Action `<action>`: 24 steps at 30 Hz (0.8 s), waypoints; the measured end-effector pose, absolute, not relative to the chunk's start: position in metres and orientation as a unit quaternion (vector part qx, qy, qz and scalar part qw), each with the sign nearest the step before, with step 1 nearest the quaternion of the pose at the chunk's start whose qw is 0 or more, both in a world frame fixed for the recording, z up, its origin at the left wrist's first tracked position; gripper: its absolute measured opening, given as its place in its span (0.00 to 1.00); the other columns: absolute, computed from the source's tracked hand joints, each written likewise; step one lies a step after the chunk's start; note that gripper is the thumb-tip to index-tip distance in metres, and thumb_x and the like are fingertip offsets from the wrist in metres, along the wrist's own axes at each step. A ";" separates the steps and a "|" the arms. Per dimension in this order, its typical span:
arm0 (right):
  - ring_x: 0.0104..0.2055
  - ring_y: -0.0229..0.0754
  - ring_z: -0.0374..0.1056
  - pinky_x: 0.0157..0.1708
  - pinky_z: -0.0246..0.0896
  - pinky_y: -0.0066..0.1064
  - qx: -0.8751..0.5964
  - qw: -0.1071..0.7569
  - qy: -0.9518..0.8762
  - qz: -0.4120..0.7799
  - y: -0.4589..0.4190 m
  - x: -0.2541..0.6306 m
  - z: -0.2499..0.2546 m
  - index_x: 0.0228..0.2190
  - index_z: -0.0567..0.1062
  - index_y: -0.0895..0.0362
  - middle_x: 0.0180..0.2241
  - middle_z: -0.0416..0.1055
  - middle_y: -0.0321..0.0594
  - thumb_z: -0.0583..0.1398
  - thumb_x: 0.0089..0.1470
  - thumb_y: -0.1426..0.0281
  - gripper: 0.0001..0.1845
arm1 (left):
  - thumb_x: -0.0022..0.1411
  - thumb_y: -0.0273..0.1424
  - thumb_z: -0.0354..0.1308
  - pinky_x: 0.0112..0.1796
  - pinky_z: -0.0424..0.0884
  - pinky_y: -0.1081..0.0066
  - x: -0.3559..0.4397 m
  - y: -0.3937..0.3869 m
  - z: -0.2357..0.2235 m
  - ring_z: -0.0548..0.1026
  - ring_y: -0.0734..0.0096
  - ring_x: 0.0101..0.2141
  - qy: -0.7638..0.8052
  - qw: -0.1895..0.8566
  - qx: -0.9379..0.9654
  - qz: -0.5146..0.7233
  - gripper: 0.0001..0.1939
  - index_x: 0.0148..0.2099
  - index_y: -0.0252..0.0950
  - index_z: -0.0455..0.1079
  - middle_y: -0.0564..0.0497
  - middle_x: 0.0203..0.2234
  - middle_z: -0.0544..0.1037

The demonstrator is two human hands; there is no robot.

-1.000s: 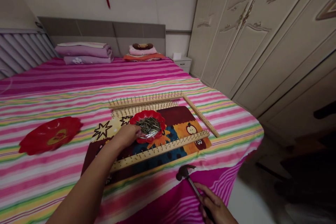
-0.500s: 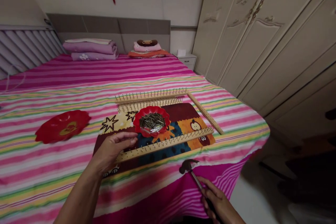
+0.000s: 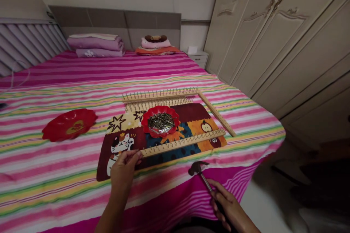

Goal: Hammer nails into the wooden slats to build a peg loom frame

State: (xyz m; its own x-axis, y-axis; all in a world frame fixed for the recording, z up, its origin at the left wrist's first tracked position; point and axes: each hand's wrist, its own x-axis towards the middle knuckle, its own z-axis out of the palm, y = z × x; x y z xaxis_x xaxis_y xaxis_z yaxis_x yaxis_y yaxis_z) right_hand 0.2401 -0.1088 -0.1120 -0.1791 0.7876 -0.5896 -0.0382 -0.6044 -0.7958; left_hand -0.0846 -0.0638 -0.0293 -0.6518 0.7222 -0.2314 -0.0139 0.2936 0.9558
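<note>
My left hand (image 3: 127,160) is at the left end of a pale wooden strip (image 3: 180,144), thumb and fingers pinched together and covering that end. What lies between the fingertips is hidden. Along the strip stands a row of nails, and it rests across a patterned mat (image 3: 109,153). My right hand (image 3: 222,202) grips the dark handle of a claw hammer (image 3: 199,168), its head low over the bed's near edge. Behind the strip, a red scalloped bowl (image 3: 144,128) holds a heap of loose nails (image 3: 161,122).
Two more nail-studded strips (image 3: 161,96) lie behind the bowl, and a bare-topped strip (image 3: 216,113) slants down at the right. To the left is a red plate (image 3: 58,127) on the striped bedspread (image 3: 68,164). Folded bedding (image 3: 95,45) is stacked by the headboard; a wardrobe (image 3: 262,36) stands right.
My left hand has moved right and down onto the strip's end, its fingers drawing together. More of the mat's cat picture shows. The hammer stays in my right hand, and the view tilts slightly.
</note>
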 end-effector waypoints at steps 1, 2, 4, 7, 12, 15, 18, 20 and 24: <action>0.08 0.27 0.52 0.02 0.46 0.15 -0.565 0.297 -0.330 0.695 -0.109 0.240 -0.112 0.54 0.57 0.55 0.15 0.63 0.23 0.56 0.48 0.60 0.31 | 0.39 0.40 0.63 0.30 0.73 0.71 -0.082 -0.062 -0.031 0.76 0.71 0.25 0.737 0.322 0.250 0.539 0.17 0.32 0.35 0.72 0.53 0.23 0.78; 0.08 0.27 0.52 0.02 0.46 0.14 -0.565 0.298 -0.330 0.695 -0.109 0.240 -0.112 0.54 0.57 0.55 0.15 0.63 0.23 0.56 0.49 0.61 0.31 | 0.40 0.40 0.63 0.30 0.73 0.71 -0.080 -0.061 -0.033 0.76 0.71 0.25 0.742 0.306 0.258 0.537 0.16 0.32 0.36 0.72 0.53 0.24 0.78; 0.08 0.27 0.52 0.02 0.46 0.14 -0.564 0.298 -0.330 0.695 -0.109 0.241 -0.112 0.54 0.58 0.55 0.15 0.63 0.23 0.56 0.49 0.61 0.31 | 0.41 0.41 0.61 0.31 0.73 0.71 -0.077 -0.060 -0.035 0.75 0.72 0.25 0.752 0.279 0.275 0.529 0.15 0.31 0.37 0.72 0.54 0.25 0.78; 0.08 0.27 0.52 0.02 0.47 0.14 -0.562 0.300 -0.328 0.698 -0.110 0.241 -0.112 0.53 0.58 0.55 0.15 0.63 0.23 0.56 0.49 0.62 0.30 | 0.43 0.43 0.60 0.29 0.72 0.71 -0.075 -0.061 -0.038 0.74 0.72 0.24 0.767 0.258 0.292 0.510 0.15 0.32 0.38 0.72 0.55 0.24 0.78; 0.08 0.27 0.51 0.02 0.47 0.14 -0.568 0.292 -0.326 0.697 -0.110 0.239 -0.109 0.54 0.57 0.55 0.15 0.63 0.23 0.56 0.49 0.61 0.31 | 0.45 0.44 0.58 0.31 0.71 0.70 -0.074 -0.063 -0.042 0.75 0.71 0.25 0.782 0.233 0.306 0.491 0.16 0.34 0.39 0.72 0.55 0.26 0.78; 0.08 0.27 0.51 0.02 0.45 0.14 -0.574 0.291 -0.329 0.691 -0.110 0.237 -0.105 0.54 0.57 0.56 0.14 0.62 0.22 0.56 0.48 0.61 0.32 | 0.46 0.45 0.57 0.34 0.70 0.69 -0.072 -0.063 -0.047 0.75 0.70 0.27 0.788 0.215 0.305 0.489 0.17 0.35 0.39 0.72 0.54 0.28 0.78; 0.08 0.26 0.50 0.02 0.44 0.13 -0.578 0.298 -0.332 0.684 -0.111 0.236 -0.101 0.53 0.58 0.56 0.15 0.62 0.23 0.56 0.48 0.61 0.31 | 0.47 0.45 0.57 0.36 0.69 0.67 -0.071 -0.063 -0.051 0.76 0.68 0.29 0.794 0.201 0.314 0.480 0.17 0.35 0.39 0.72 0.53 0.29 0.79; 0.08 0.27 0.51 0.03 0.44 0.13 -0.581 0.299 -0.336 0.679 -0.113 0.234 -0.100 0.53 0.58 0.57 0.15 0.62 0.23 0.56 0.49 0.61 0.30 | 0.48 0.45 0.56 0.36 0.69 0.67 -0.071 -0.064 -0.052 0.76 0.67 0.31 0.794 0.194 0.327 0.475 0.16 0.35 0.40 0.72 0.53 0.28 0.79; 0.08 0.26 0.49 0.04 0.40 0.14 -0.578 0.304 -0.345 0.674 -0.119 0.225 -0.089 0.53 0.59 0.57 0.15 0.62 0.23 0.56 0.50 0.60 0.30 | 0.51 0.42 0.55 0.37 0.68 0.68 -0.068 -0.065 -0.052 0.75 0.67 0.33 0.782 0.146 0.383 0.470 0.13 0.33 0.40 0.73 0.53 0.29 0.78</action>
